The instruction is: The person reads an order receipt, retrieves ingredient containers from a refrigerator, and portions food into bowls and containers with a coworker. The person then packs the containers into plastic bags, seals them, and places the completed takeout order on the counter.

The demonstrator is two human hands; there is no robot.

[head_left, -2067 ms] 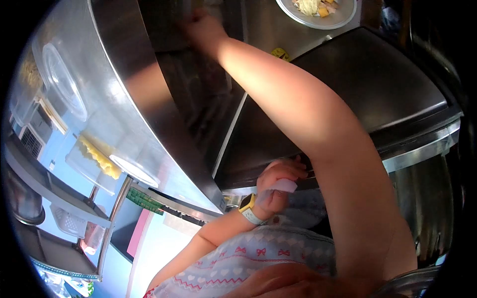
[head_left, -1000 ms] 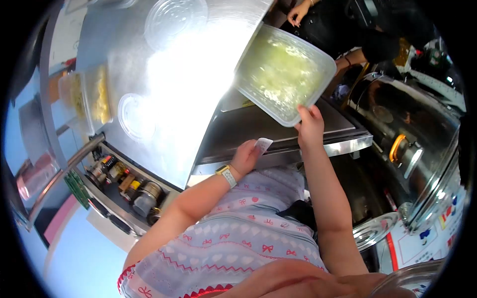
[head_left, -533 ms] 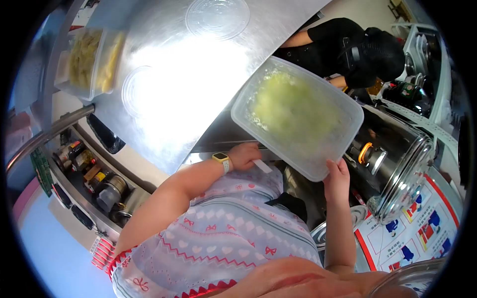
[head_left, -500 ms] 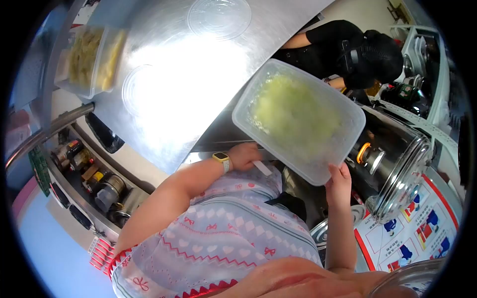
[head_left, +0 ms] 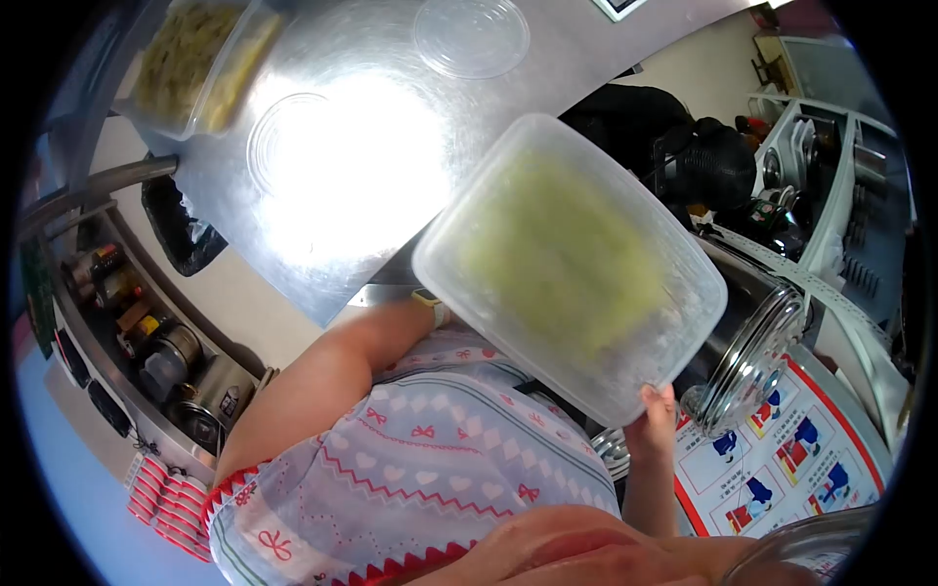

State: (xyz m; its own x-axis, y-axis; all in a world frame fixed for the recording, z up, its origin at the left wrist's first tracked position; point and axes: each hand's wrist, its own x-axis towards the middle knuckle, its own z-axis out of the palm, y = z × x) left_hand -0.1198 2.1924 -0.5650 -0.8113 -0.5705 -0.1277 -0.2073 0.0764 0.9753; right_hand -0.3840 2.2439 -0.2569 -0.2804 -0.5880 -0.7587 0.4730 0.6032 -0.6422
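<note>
A translucent lidded container (head_left: 567, 264) with pale green contents is held up in front of me, tilted. My right hand (head_left: 653, 415) grips its lower right corner, thumb on the lid side. The container covers my left hand; only the left forearm and the yellow watch (head_left: 428, 305) show beside its lower left edge. Two round clear lids lie on the steel counter, one at the top (head_left: 471, 37) and one at the left (head_left: 283, 142).
Tubs of yellowish food (head_left: 191, 68) stand at the counter's left end. Another person in black (head_left: 703, 161) bends beyond the container. At right are a large steel pot (head_left: 738, 342), a white rack (head_left: 826, 195) and a printed poster (head_left: 782, 459). Jars (head_left: 161, 352) fill a lower-left shelf.
The container has come out over the counter's edge, nearer to me and larger in view, with my right hand on its corner. My left hand has passed out of sight behind it.
</note>
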